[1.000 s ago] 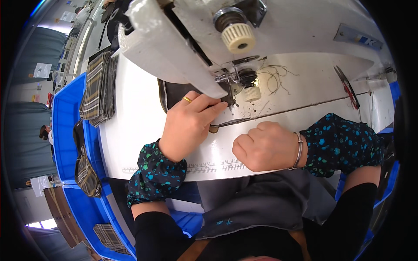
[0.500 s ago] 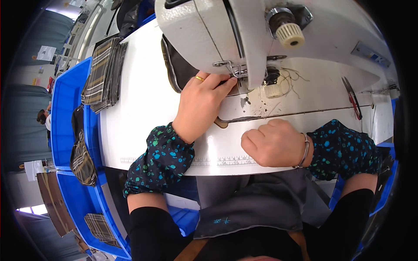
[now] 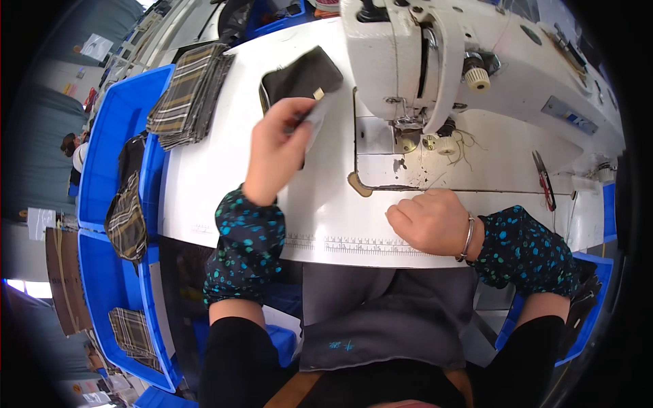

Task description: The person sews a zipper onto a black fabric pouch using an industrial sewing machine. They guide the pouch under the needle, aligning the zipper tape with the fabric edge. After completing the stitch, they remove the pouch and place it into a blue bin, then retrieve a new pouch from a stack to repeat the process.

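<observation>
My hands at the sewing machine (image 3: 435,61).
My left hand (image 3: 275,153) is gripping a small grey piece (image 3: 314,119) beside dark fabric (image 3: 299,78); my right hand (image 3: 432,221) is resting clenched on the table (image 3: 204,170).

A white counter (image 3: 224,183) fills the middle, carrying a white sewing machine (image 3: 435,61) at the far side. Blue bins (image 3: 112,136) line its left edge, with plaid fabric pieces (image 3: 187,95) stacked beside them. Far left it's dim grey floor, and bright light (image 3: 34,289) glares low at the picture's rim.
</observation>
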A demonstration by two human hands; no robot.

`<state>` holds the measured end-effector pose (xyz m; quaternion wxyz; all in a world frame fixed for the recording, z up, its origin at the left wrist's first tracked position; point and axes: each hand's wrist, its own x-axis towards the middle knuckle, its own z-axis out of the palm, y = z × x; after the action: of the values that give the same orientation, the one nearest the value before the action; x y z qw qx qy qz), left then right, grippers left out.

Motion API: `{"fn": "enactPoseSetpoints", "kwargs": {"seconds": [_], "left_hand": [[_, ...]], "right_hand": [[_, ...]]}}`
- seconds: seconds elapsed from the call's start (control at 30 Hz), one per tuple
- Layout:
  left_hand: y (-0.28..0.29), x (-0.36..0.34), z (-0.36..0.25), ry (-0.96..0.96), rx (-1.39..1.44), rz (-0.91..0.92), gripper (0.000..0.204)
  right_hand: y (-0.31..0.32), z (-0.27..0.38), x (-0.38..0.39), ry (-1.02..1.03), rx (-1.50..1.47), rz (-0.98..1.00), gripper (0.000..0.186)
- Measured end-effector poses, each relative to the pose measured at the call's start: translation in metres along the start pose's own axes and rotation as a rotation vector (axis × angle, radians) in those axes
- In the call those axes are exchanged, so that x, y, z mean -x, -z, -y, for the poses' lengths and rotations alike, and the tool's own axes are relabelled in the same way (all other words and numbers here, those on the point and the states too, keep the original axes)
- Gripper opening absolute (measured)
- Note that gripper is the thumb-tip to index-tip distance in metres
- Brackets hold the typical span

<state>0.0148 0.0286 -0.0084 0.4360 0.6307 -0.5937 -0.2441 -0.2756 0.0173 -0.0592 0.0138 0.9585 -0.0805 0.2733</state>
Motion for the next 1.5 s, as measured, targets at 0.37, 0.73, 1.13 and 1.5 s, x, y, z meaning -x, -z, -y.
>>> {"fn": "enactPoseSetpoints", "kwargs": {"seconds": [0.37, 0.73, 1.13, 1.5], "left_hand": [[0.032, 0.126, -0.005, 0.215, 1.007, -0.206, 0.048], [-0.093, 0.195, -0.056, -0.303, 0.225, 0.313, 0.026], [-0.095, 0.157, -0.012, -0.315, -0.028, -0.084, 0.009], [-0.11, 0.149, -0.01, -0.283, -0.087, -0.085, 0.011]], "right_hand": [[0.016, 0.022, -0.001, -0.463, -0.475, 0.056, 0.018], [0.028, 0.039, 0.025, -0.928, -1.231, 0.051, 0.034], [0.224, 0.077, 0.225, -1.255, -0.934, -0.531, 0.044], [0.24, 0.094, 0.44, -1.631, 0.064, -0.194, 0.089]]}}
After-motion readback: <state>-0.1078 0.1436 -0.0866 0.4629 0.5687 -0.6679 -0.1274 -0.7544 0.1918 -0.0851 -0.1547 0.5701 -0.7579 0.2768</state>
